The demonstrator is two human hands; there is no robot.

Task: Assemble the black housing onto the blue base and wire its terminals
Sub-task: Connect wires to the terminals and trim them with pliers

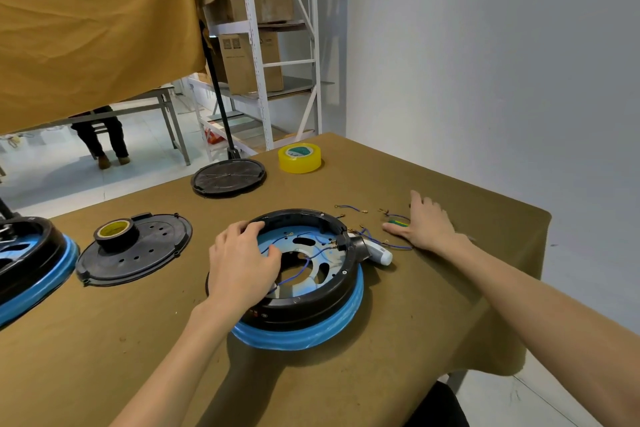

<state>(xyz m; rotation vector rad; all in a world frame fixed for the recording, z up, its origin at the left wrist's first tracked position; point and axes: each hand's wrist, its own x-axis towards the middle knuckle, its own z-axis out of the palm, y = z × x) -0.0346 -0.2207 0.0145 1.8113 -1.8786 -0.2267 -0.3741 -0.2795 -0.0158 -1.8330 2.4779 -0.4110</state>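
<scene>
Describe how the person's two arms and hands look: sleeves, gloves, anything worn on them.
Both arms are bare from the bottom edge of the picture to the fingertips: no sleeve shows on either forearm. The left hand and the right hand wear no gloves. No watch, bracelet or ring shows on either one. No cables or markings show on them.

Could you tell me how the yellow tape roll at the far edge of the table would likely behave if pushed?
The yellow tape roll lies flat on its side, so it would probably slide rather than roll. It looks light and rigid, likely unbreakable.
</scene>
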